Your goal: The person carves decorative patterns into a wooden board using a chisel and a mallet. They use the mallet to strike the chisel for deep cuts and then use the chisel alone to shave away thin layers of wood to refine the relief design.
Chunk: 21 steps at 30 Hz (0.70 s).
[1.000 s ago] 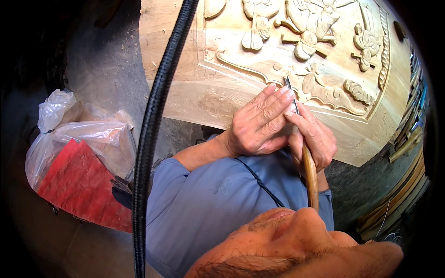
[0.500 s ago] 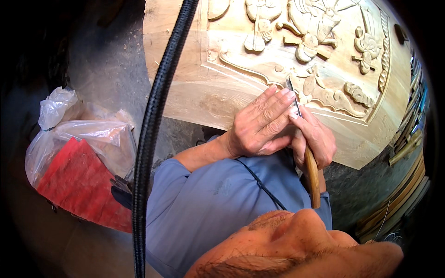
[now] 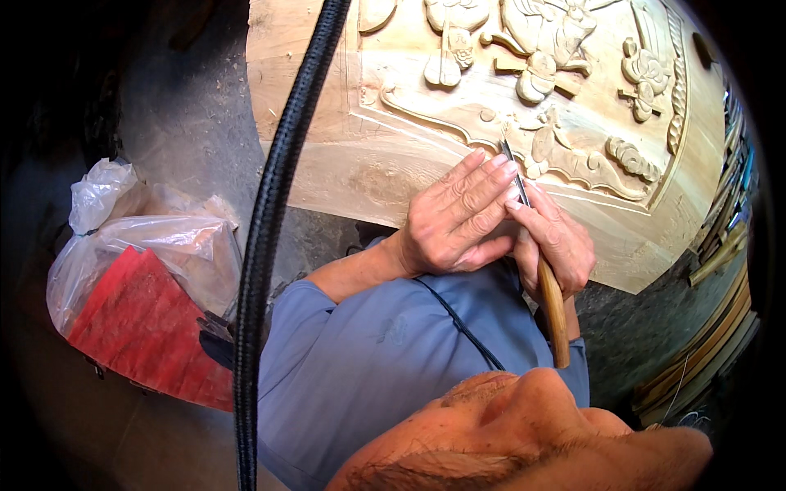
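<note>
My right hand (image 3: 559, 245) is closed around the wooden handle of a carving chisel (image 3: 553, 307). The handle's butt points back toward my shoulder, and the narrow dark blade slants forward. My left hand (image 3: 454, 217) lies with fingers stretched out side by side, their tips against the blade just ahead of the right thumb. The blade's tip is at the raised, wavy border of a pale carved wooden panel (image 3: 327, 172), beside small leaf-like relief. Whether the edge is in the wood is too fine to tell.
Carved figures in relief (image 3: 536, 78) cover the panel's far part. Several long tools (image 3: 729, 204) lie along the right, above curved wooden strips (image 3: 704, 352). At left stand a clear plastic bag (image 3: 196, 250) and a red sheet (image 3: 147, 327). A black braided cable (image 3: 282, 180) crosses the view.
The panel sits slightly farther up and left in view. The chisel's tip has drawn back a little toward me along the border. Both hands keep nearly the same hold.
</note>
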### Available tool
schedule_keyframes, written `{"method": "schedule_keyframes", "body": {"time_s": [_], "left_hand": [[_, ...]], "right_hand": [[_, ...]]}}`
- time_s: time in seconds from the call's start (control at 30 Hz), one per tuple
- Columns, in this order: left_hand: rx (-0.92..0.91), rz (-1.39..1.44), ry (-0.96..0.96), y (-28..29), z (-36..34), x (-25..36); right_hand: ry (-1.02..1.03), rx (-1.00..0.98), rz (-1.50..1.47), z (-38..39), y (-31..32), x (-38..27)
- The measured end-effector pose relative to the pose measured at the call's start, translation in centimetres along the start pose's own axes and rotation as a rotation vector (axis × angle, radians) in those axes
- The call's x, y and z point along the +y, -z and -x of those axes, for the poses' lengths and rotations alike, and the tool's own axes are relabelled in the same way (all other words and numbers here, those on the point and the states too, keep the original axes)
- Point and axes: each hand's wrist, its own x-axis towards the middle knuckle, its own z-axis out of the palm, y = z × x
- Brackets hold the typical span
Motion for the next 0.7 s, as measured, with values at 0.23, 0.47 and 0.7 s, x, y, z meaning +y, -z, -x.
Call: {"method": "schedule_keyframes", "body": {"time_s": [0.23,0.47,0.7], "left_hand": [[-0.008,-0.001,-0.007,0.2,-0.2,-0.1],[0.001,0.010,0.005,0.3,-0.3,0.0],[0.001,0.009,0.003,0.1,-0.3,0.0]], "right_hand": [[0.012,-0.023,0.021,-0.7,0.2,-0.4],[-0.008,-0.061,0.034,-1.4,0.6,-1.2],[0.036,-0.012,0.041,-1.2,-0.1,-0.8]]}}
